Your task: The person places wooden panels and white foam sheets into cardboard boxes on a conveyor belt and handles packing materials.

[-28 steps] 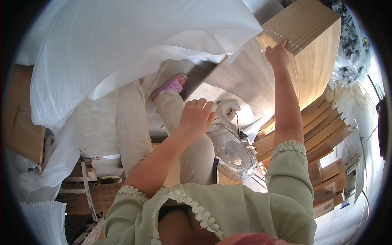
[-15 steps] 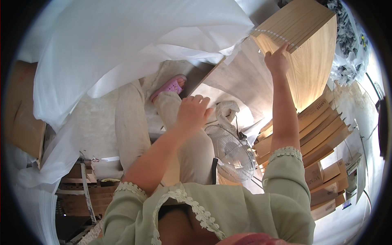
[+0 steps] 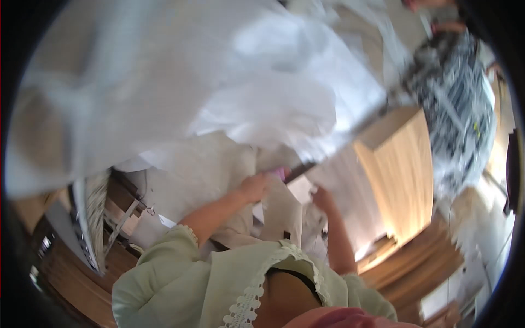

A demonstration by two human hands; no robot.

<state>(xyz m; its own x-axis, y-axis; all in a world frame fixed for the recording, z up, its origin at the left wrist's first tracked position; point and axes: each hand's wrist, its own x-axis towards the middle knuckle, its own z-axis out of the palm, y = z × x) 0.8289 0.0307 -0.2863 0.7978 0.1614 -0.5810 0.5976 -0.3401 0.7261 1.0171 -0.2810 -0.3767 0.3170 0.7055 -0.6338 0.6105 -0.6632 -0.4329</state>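
My left hand (image 3: 253, 188) hangs in front of my knees, beside a pink shoe (image 3: 281, 174); motion smears its fingers. Close to the lower left edge of a pale board (image 3: 350, 188) is my right hand (image 3: 324, 199), its fingers too blurred to read. Whether either hand touches or holds anything does not show. A block of wood-grain panels (image 3: 402, 169) stands on the right beside the pale board. Large white sheeting (image 3: 262, 98) spreads over the far and left parts of the view, also blurred.
At the far right is a big clear bag of grey strips (image 3: 448, 109). Brown cardboard pieces (image 3: 421, 257) lie at the lower right. On the left stands a rack (image 3: 121, 221) near more cardboard (image 3: 76, 284). Parts of another person (image 3: 448, 24) appear at the top right.
My right hand has left the top edge of the panel stack and come down toward my knees. The view has swung, so the stack sits lower and the fan is no longer plainly visible.
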